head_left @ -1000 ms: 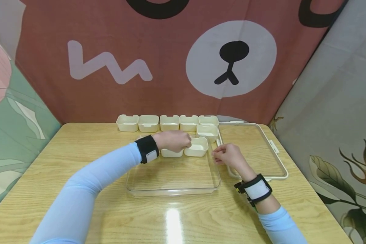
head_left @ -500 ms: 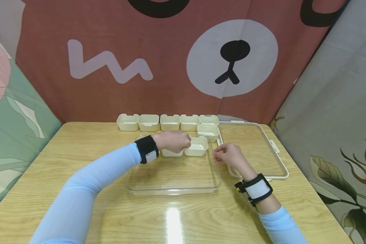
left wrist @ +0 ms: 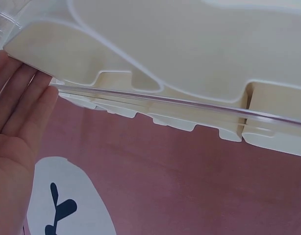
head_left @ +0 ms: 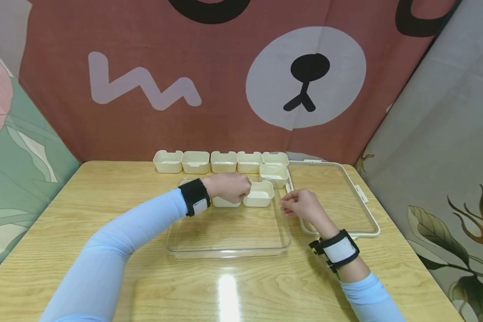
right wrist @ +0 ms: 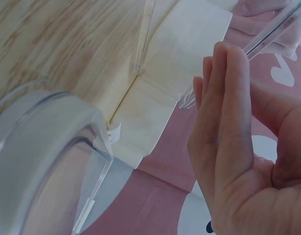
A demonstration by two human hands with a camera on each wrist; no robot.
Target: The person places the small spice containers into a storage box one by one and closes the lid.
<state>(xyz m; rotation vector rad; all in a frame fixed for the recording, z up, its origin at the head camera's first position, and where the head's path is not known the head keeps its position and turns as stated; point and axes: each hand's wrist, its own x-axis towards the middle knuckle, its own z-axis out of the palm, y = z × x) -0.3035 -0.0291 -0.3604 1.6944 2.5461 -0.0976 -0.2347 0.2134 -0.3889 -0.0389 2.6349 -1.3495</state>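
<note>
A clear plastic box (head_left: 229,254) sits mid-table, with two cream storage bins at its far side. My left hand (head_left: 230,187) reaches over the left one (head_left: 226,203), covering much of it. Its fingertips grip the rim of the right one (head_left: 261,197); in the left wrist view the fingers (left wrist: 28,98) disappear behind that bin's edge (left wrist: 57,54). My right hand (head_left: 302,206) is at the clear box's right side. Seen from the right wrist, its fingers (right wrist: 234,107) are straight together, tips right at the box's rim (right wrist: 275,27).
Several cream bins (head_left: 196,162) stand in a row along the table's back edge, with another (head_left: 274,174) just in front at the right end. Right of the box lies a clear lid with a white frame (head_left: 370,210). A printed cloth (head_left: 145,129) hangs behind the wooden table (head_left: 177,290).
</note>
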